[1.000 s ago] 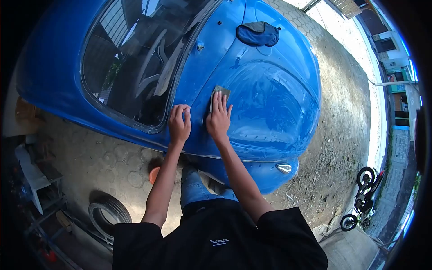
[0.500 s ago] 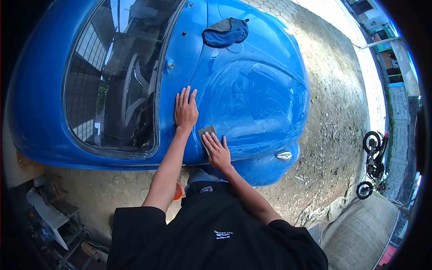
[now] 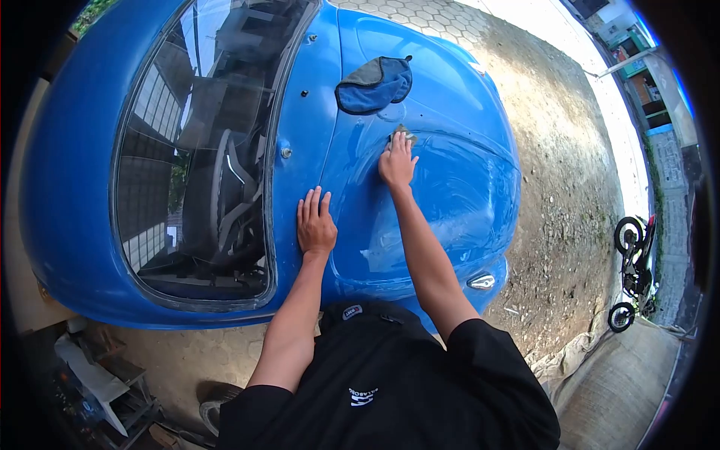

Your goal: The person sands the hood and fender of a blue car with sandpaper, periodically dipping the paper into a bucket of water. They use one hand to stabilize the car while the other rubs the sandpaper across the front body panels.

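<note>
Your right hand grasps a greyish pad, holding it against the blue hood. Your left hand, released and spread, rests on the bodywork beside the windshield. Farther out, near the pad, lies a blue-and-grey cloth.

Left hand: palm down, fingers extended, slightly parted
Right hand: palm down, fingers outstretched, farther forward
Left arm: slanting inward
Right arm: slanting inward

On a glossy, pale-smeared blue car hood, a blue-and-grey cloth and a small drab pad.
</note>
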The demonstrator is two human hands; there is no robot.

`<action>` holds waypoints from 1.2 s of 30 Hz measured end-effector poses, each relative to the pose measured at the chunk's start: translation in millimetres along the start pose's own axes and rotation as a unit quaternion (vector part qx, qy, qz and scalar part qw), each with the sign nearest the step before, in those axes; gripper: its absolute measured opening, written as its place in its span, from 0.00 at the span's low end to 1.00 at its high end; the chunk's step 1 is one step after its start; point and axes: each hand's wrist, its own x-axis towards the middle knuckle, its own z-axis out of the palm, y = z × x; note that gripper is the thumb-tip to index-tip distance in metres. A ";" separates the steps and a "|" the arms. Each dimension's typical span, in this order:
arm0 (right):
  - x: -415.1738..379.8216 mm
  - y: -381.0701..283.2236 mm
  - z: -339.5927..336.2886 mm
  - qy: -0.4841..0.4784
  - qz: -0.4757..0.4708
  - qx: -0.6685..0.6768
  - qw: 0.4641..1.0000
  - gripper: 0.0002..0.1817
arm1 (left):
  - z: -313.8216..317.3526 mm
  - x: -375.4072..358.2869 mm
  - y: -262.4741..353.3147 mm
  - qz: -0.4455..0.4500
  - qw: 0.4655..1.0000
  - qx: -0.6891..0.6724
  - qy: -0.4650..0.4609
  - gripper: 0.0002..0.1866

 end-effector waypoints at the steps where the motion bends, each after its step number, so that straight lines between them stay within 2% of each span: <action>1: -28.1 -12.2 10.7 -0.006 -0.059 0.014 0.998 0.36 | -0.7 0.2 -0.6 0.001 1.000 0.000 -0.002 0.25; 3: -93.9 -22.8 17.4 -0.036 -0.154 0.022 0.987 0.38 | 4.9 0.9 -1.4 0.001 1.000 -0.003 -0.001 0.26; 6: -157.0 -7.8 -9.5 -0.119 -0.229 -0.028 0.966 0.38 | -0.3 2.1 1.5 -0.003 1.000 -0.014 -0.003 0.23; 7: -164.2 0.2 -17.7 -0.149 -0.250 -0.050 0.955 0.38 | -1.8 2.9 2.2 -0.004 1.000 -0.011 -0.007 0.23; 10: -101.6 22.9 -33.7 -0.108 -0.267 -0.119 0.950 0.35 | 0.2 3.0 0.6 -0.004 1.000 0.001 -0.011 0.23; 12: -28.1 40.7 -26.0 0.002 -0.148 -0.097 0.984 0.30 | -1.5 1.5 2.6 -0.014 1.000 -0.003 -0.018 0.23; 14: 36.2 48.1 -33.7 0.049 0.026 -0.045 0.997 0.29 | -2.1 2.2 1.9 -0.016 1.000 -0.011 -0.015 0.23; 17: 50.1 21.2 -9.7 0.075 0.069 0.013 0.995 0.29 | -0.2 1.0 0.6 -0.018 1.000 -0.010 -0.017 0.23; 18: 25.1 2.6 -0.6 0.051 -0.043 -0.011 0.998 0.29 | 1.7 0.9 1.3 -0.021 1.000 -0.010 -0.018 0.24; 20: -46.2 -25.7 12.7 -0.037 -0.198 0.021 0.979 0.28 | 4.4 1.0 1.2 -0.023 0.999 -0.009 -0.021 0.25; 22: -101.6 -29.7 1.4 -0.126 -0.288 0.031 0.949 0.29 | 6.5 -0.1 -1.3 -0.020 1.000 -0.018 -0.015 0.25; 24: -86.8 -7.5 -23.7 -0.166 -0.376 -0.050 0.910 0.41 | 5.6 -1.5 -1.1 -0.023 0.999 -0.014 -0.019 0.25; 26: -30.7 33.1 -34.9 -0.090 -0.308 -0.063 0.945 0.35 | 4.6 0.0 0.7 -0.026 0.999 -0.014 -0.021 0.25; 28: 31.7 77.6 -37.5 0.028 -0.076 -0.076 0.994 0.29 | 3.1 -1.5 1.2 -0.024 0.999 -0.011 -0.024 0.25; 30: 63.5 86.9 -48.6 0.079 0.149 0.038 0.985 0.27 | 3.1 1.5 0.9 -0.020 0.999 -0.006 -0.024 0.26; 32: 49.8 63.3 -21.4 0.095 0.071 0.006 0.993 0.27 | 2.4 1.4 1.1 -0.021 0.999 0.000 -0.026 0.26; 34: -5.9 16.1 0.7 0.031 -0.143 0.013 0.989 0.26 | 2.1 3.1 1.7 -0.019 1.000 -0.007 -0.021 0.25; 35: -46.9 -7.0 -3.5 -0.037 -0.235 0.044 0.970 0.28 | 1.5 2.3 1.6 -0.021 1.000 -0.009 -0.019 0.24; 36: -82.9 -15.8 -10.8 -0.130 -0.330 0.018 0.935 0.31 | 3.1 2.6 0.4 -0.021 1.000 -0.017 -0.012 0.23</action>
